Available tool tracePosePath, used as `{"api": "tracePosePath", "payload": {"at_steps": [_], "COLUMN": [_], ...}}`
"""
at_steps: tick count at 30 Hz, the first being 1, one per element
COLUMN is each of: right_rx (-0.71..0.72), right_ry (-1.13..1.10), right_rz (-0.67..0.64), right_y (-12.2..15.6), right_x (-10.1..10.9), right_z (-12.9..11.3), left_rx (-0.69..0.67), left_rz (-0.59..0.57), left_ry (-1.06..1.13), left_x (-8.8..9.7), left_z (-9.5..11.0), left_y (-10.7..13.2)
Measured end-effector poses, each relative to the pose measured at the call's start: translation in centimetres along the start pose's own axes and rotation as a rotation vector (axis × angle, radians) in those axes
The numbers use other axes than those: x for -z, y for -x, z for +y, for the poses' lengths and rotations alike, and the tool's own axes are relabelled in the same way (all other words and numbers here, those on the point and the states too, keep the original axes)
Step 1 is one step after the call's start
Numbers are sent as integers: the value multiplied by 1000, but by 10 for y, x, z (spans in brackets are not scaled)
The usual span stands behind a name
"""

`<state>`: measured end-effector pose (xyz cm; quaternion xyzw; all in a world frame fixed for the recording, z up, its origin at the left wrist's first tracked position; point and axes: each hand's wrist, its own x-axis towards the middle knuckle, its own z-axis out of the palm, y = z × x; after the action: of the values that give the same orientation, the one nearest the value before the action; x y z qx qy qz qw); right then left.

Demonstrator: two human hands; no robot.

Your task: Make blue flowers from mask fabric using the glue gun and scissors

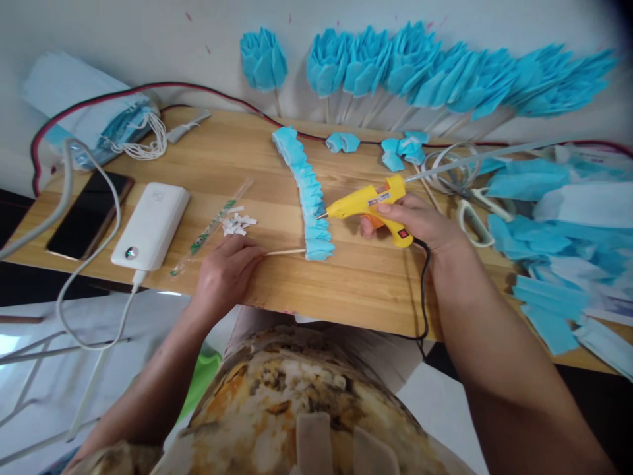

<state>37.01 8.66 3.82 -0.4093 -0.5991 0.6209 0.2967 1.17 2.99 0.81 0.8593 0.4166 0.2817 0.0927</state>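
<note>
My right hand is wrapped round a yellow hot glue gun, with a long clear glue stick jutting from its back. The gun's nozzle points left and meets, or hovers just over, a strip of pleated blue fabric lying curved on the table. My left hand rests at the table's front edge, closed on a thin wooden stick. The stick's far end reaches the lower end of the strip. Small white scraps lie just beyond my left fingers.
Finished blue fabric flowers on sticks lean along the wall. Scissors and blue fabric pieces cover the right side. A white power bank, a phone and bagged masks lie left. The gun's black cord hangs over the front edge.
</note>
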Motion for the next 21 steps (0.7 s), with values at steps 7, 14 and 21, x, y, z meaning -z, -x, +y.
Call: {"api": "tracePosePath", "payload": {"at_steps": [7, 14, 21], "right_rx": [-11, 8, 14], "right_ry": [7, 14, 29], "right_rz": [-13, -36, -39], "right_y": [0, -1, 0], "right_x": [1, 3, 4], "right_z": [0, 5, 4], "left_rx": [-27, -45, -48], "left_rz": [3, 7, 23], "left_ry": [-4, -14, -27], "left_x": [0, 0, -1], "left_z": [0, -2, 0], "left_y": [0, 1, -2]}}
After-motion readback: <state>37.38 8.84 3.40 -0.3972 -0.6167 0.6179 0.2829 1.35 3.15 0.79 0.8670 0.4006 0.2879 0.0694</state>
